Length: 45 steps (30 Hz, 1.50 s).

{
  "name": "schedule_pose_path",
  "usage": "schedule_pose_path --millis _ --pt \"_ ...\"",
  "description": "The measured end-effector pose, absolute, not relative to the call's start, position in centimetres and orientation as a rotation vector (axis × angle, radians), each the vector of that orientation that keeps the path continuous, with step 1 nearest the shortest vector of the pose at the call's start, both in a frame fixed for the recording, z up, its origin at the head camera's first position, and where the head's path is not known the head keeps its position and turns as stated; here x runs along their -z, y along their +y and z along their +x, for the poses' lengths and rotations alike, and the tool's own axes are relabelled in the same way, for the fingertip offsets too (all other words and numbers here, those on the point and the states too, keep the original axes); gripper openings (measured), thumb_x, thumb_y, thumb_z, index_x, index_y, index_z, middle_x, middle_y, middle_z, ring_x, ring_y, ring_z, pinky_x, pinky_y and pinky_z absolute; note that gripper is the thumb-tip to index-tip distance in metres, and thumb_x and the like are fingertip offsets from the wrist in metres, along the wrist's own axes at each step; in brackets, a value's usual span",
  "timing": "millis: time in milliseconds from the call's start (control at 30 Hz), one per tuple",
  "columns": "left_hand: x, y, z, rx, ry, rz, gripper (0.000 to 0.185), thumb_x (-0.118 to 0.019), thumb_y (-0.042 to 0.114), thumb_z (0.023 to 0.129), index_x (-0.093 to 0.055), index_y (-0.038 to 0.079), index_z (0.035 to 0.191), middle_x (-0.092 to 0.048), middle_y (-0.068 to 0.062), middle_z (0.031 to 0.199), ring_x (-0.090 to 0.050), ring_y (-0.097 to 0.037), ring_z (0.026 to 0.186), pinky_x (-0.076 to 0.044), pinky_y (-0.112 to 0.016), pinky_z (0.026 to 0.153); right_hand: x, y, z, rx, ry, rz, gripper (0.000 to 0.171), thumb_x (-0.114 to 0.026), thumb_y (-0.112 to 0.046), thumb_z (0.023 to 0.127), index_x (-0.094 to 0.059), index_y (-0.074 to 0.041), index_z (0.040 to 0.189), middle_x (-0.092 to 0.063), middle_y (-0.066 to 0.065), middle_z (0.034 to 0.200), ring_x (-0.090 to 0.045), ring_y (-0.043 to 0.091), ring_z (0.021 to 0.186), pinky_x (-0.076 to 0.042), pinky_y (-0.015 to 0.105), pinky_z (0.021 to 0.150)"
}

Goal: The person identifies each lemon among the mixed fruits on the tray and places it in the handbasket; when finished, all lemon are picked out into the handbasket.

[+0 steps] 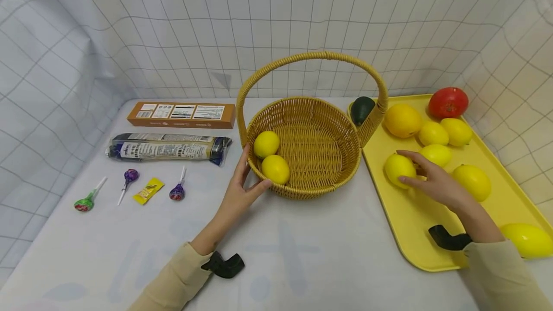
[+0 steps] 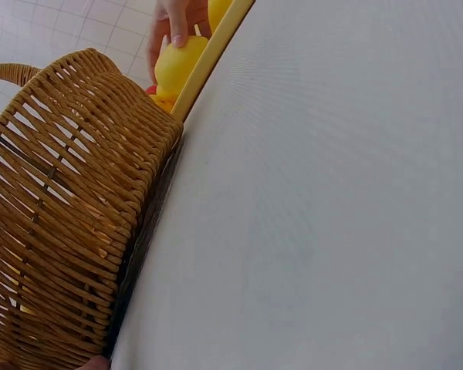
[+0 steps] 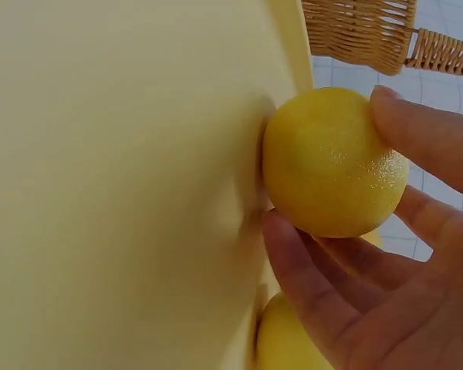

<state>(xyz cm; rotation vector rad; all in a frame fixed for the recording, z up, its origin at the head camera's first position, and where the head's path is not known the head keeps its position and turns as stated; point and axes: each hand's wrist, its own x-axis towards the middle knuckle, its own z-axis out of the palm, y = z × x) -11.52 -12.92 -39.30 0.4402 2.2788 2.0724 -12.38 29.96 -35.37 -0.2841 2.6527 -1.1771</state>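
A yellow lemon (image 3: 332,162) sits between the thumb and fingers of my right hand (image 1: 436,184), which grips it over the yellow tray (image 1: 416,248). In the right wrist view the lemon lies against or very close to the tray surface. My left hand (image 1: 239,188) rests with spread, fairly straight fingers against the left side of the wicker basket (image 1: 302,191), thumb along its front. Inside the basket, two lemons, one behind (image 1: 266,144) and one in front (image 1: 275,169), lie on the left. The left wrist view shows mostly the basket's outer weave (image 2: 62,193); only fingertips show there.
The basket's tall handle (image 1: 319,55) arches above it. More yellow fruit, an orange (image 1: 403,120), a red fruit (image 1: 448,102) and a dark green fruit (image 1: 362,110) are on the tray. At left lie a brown box (image 1: 181,115), a long packet (image 1: 168,148), lollipops (image 1: 85,203) and a yellow wrapped sweet (image 1: 149,191).
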Motion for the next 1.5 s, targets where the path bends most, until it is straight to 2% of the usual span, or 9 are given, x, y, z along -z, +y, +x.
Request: schedule_pose_path --millis 267,500,567,667,800,1033,1233,1367,1500 --pt "39.6 -12.9 -11.4 -2.074 2.27 0.442 0.085 -0.063 0.008 0.091 -0.006 0.022 0.152 -0.002 0.0 0.155 -0.011 -0.032 0.138 -0.037 -0.044 0.098 35.9 30.1 -11.8 1.289 2.611 -0.248 0.06 -0.061 -0.021 0.093 -0.032 -0.007 0.143 -0.03 0.023 0.139 -0.031 0.047 0.119 -0.032 0.061 0.092" --pt "39.6 -13.0 -11.5 -2.093 2.269 0.456 0.084 -0.063 0.008 0.091 -0.007 0.024 0.152 -0.002 0.002 0.154 -0.011 -0.031 0.138 -0.037 -0.043 0.098 31.7 26.2 -10.0 1.552 2.408 -0.437 0.055 -0.053 -0.009 0.096 -0.032 -0.02 0.146 -0.032 0.008 0.141 -0.032 0.041 0.123 -0.043 0.026 0.086" --pt "39.4 -13.0 -11.7 -2.092 2.276 0.458 0.085 -0.063 0.007 0.091 -0.007 0.025 0.152 -0.002 0.003 0.154 -0.011 -0.031 0.138 -0.037 -0.043 0.098 30.6 23.8 -10.4 1.635 2.302 -0.525 0.055 -0.052 -0.007 0.096 -0.031 -0.018 0.146 -0.032 0.008 0.141 -0.035 0.039 0.123 -0.045 0.026 0.087" --pt "39.3 -13.0 -11.9 -2.088 2.279 0.454 0.086 -0.063 0.008 0.09 -0.005 0.024 0.152 -0.001 0.002 0.155 -0.011 -0.031 0.138 -0.037 -0.044 0.099 30.2 19.9 -12.0 1.699 2.153 -0.586 0.056 -0.054 -0.011 0.096 -0.031 -0.017 0.146 -0.034 0.009 0.14 -0.04 0.033 0.121 -0.043 0.035 0.092" --pt "39.4 -13.0 -12.1 -2.098 2.266 0.456 0.087 -0.063 0.006 0.09 -0.005 0.023 0.152 0.0 0.0 0.155 -0.01 -0.032 0.138 -0.036 -0.045 0.099 30.8 15.9 -14.5 1.754 2.017 -0.512 0.057 -0.059 -0.018 0.093 -0.034 -0.019 0.145 -0.036 0.008 0.139 -0.042 0.028 0.118 -0.038 0.044 0.095" --pt "39.7 -13.1 -11.4 -2.075 2.278 0.455 0.086 -0.063 0.007 0.09 -0.006 0.027 0.152 -0.003 0.003 0.154 -0.012 -0.028 0.138 -0.037 -0.043 0.098 32.9 11.7 -16.8 1.764 1.862 -0.28 0.057 -0.058 -0.009 0.093 -0.032 -0.01 0.144 -0.032 0.02 0.137 -0.047 0.029 0.108 -0.043 0.038 0.091" --pt "39.9 -13.0 -11.1 -2.076 2.276 0.455 0.085 -0.062 0.006 0.091 -0.008 0.029 0.151 -0.004 0.003 0.154 -0.013 -0.027 0.138 -0.037 -0.042 0.099 33.7 10.8 -17.1 1.667 1.919 -0.201 0.057 -0.055 -0.004 0.095 -0.029 -0.01 0.146 -0.03 0.022 0.138 -0.046 0.034 0.112 -0.044 0.044 0.092" --pt "39.9 -13.0 -11.2 -2.09 2.271 0.457 0.085 -0.062 0.004 0.091 -0.008 0.027 0.152 -0.004 0.003 0.154 -0.013 -0.027 0.138 -0.037 -0.041 0.099 33.8 10.7 -17.2 1.654 1.943 -0.2 0.064 -0.048 0.002 0.095 -0.017 -0.007 0.15 -0.019 0.024 0.148 -0.034 0.036 0.128 -0.039 0.043 0.098" --pt "39.9 -13.0 -11.3 -2.104 2.264 0.466 0.084 -0.061 0.003 0.091 -0.008 0.026 0.152 -0.004 0.004 0.154 -0.012 -0.026 0.138 -0.036 -0.04 0.1 33.6 11.2 -17.1 1.684 1.973 -0.269 0.065 -0.045 0.0 0.097 -0.009 -0.004 0.15 -0.014 0.023 0.151 -0.021 0.032 0.136 -0.029 0.043 0.104"
